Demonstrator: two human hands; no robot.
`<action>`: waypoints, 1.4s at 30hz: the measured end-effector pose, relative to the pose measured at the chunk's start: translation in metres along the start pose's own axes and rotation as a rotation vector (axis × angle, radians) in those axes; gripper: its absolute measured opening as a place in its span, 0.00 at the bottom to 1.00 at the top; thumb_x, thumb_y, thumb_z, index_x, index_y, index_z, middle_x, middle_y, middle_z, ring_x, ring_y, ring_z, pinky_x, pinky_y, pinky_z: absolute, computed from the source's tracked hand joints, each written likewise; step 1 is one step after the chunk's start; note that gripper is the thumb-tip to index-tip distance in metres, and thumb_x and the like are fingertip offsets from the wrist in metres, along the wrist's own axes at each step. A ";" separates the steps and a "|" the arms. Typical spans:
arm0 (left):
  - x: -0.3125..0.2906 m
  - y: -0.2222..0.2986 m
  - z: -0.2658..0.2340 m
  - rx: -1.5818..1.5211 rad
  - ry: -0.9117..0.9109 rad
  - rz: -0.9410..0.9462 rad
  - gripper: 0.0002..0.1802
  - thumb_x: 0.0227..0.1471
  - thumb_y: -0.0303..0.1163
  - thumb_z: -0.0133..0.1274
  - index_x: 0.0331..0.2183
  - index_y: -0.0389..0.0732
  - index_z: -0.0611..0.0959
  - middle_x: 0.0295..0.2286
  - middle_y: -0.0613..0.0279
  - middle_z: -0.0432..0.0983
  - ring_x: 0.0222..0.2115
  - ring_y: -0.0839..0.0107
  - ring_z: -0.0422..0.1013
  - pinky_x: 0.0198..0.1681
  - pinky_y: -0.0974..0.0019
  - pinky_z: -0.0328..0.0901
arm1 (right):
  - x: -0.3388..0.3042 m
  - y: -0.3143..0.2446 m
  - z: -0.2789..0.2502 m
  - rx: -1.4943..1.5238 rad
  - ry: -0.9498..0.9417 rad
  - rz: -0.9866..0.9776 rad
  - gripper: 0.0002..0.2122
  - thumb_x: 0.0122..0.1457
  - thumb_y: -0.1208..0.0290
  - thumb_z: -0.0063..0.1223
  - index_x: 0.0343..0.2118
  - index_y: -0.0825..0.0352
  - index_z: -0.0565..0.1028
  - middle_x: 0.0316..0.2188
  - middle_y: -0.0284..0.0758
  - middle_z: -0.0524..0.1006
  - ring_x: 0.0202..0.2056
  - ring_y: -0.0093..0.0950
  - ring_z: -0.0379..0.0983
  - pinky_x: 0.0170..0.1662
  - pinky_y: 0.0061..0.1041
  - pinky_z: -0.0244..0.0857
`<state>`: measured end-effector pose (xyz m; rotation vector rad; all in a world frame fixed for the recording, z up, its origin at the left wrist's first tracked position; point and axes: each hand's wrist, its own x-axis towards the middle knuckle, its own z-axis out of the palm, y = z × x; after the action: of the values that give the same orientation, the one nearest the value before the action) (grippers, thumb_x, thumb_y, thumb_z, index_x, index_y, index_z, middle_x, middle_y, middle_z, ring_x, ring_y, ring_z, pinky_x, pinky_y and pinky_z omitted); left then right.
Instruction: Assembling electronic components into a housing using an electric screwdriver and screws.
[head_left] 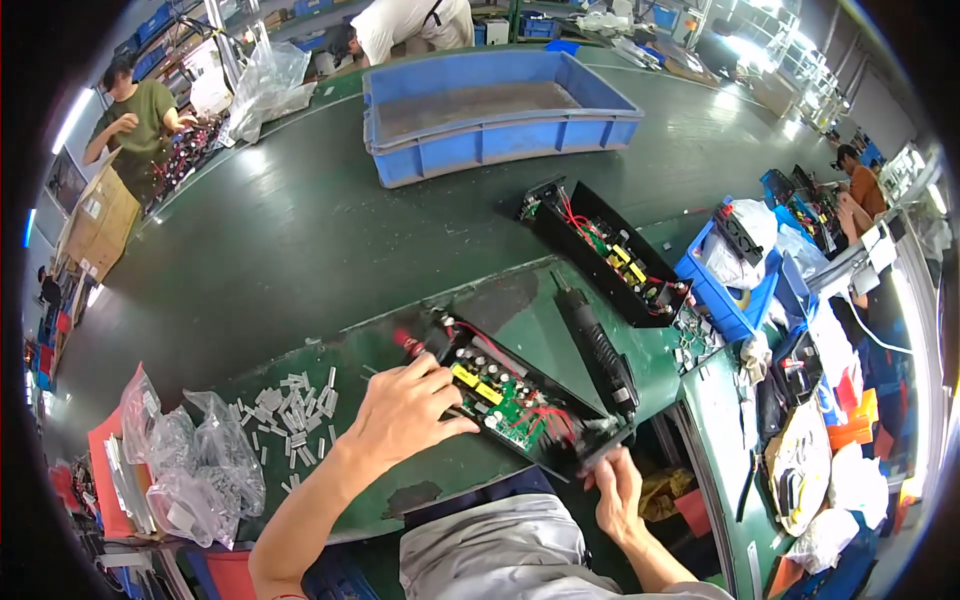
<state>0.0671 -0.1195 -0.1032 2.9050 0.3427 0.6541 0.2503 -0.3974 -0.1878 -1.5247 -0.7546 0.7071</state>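
In front of me an open black metal housing (pixel 530 382) lies slantwise at the bench edge. Inside it sits a green circuit board (pixel 518 422) with yellow parts and red wires. My left hand (pixel 408 412) is closed over the housing's near-left side, thumb and fingers bent around its wall. At the right end my right hand (pixel 615 488) pinches a dark end plate (pixel 603 445), which is tilted and slightly blurred. Beyond the housing lies a black power screwdriver (pixel 600 345), its tip pointing away from me. A second open housing (pixel 615 255) with a similar board rests farther right.
A large blue tray (pixel 500 140) stands across the bench. Small metal pieces (pixel 290 412) are scattered at left, beside clear plastic bags (pixel 205 465). To the right are a filled blue bin (pixel 725 290) and more bags (pixel 800 470). Other people work farther off.
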 end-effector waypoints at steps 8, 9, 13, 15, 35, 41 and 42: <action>-0.033 0.051 0.002 0.076 -0.013 -0.162 0.21 0.39 0.48 0.70 0.18 0.46 0.76 0.21 0.69 0.70 0.28 0.70 0.70 0.23 0.67 0.67 | 0.073 -0.042 0.002 -0.258 -0.089 -0.236 0.14 0.65 0.69 0.50 0.50 0.69 0.71 0.44 0.36 0.71 0.42 0.24 0.68 0.45 0.24 0.63; -0.032 0.056 0.003 0.099 -0.009 -0.212 0.21 0.39 0.47 0.70 0.18 0.46 0.76 0.20 0.69 0.70 0.28 0.69 0.70 0.23 0.67 0.67 | 0.079 -0.042 0.003 -0.270 -0.084 -0.267 0.17 0.63 0.68 0.54 0.53 0.69 0.70 0.46 0.38 0.71 0.44 0.27 0.70 0.47 0.25 0.63; -0.037 0.067 0.003 0.100 0.002 -0.320 0.21 0.39 0.45 0.71 0.19 0.45 0.75 0.20 0.68 0.70 0.28 0.68 0.71 0.23 0.66 0.67 | 0.097 -0.050 0.022 -0.542 -0.067 -0.483 0.26 0.51 0.73 0.67 0.54 0.68 0.71 0.54 0.45 0.72 0.51 0.41 0.71 0.54 0.35 0.66; -0.036 0.070 0.002 0.107 0.006 -0.336 0.19 0.41 0.42 0.70 0.19 0.44 0.76 0.20 0.67 0.70 0.27 0.67 0.71 0.23 0.65 0.67 | 0.108 -0.044 0.025 -0.578 -0.081 -0.535 0.25 0.51 0.77 0.67 0.53 0.67 0.73 0.52 0.46 0.72 0.52 0.44 0.71 0.55 0.37 0.66; 0.001 0.054 -0.009 -0.319 0.035 -0.389 0.35 0.57 0.51 0.58 0.56 0.34 0.75 0.53 0.47 0.73 0.55 0.48 0.68 0.60 0.51 0.61 | 0.102 -0.082 0.040 -0.128 -0.517 -0.372 0.08 0.55 0.79 0.65 0.38 0.71 0.82 0.36 0.37 0.82 0.32 0.29 0.79 0.34 0.27 0.74; 0.005 0.056 0.006 0.021 0.057 -0.658 0.15 0.51 0.28 0.64 0.42 0.36 0.83 0.40 0.57 0.79 0.41 0.56 0.75 0.44 0.58 0.69 | 0.126 -0.073 0.038 -0.030 -0.367 -0.290 0.09 0.57 0.83 0.62 0.42 0.75 0.81 0.41 0.42 0.80 0.39 0.28 0.80 0.42 0.23 0.77; 0.003 0.055 0.009 0.074 0.066 -0.620 0.13 0.51 0.28 0.64 0.39 0.37 0.82 0.40 0.58 0.76 0.41 0.58 0.74 0.39 0.57 0.71 | 0.126 -0.073 0.041 -0.029 -0.364 -0.282 0.09 0.57 0.83 0.62 0.42 0.75 0.81 0.41 0.42 0.80 0.39 0.28 0.80 0.42 0.23 0.77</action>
<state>0.0839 -0.1726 -0.0996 2.6085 1.2255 0.6285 0.2889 -0.2679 -0.1198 -1.2933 -1.2308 0.7700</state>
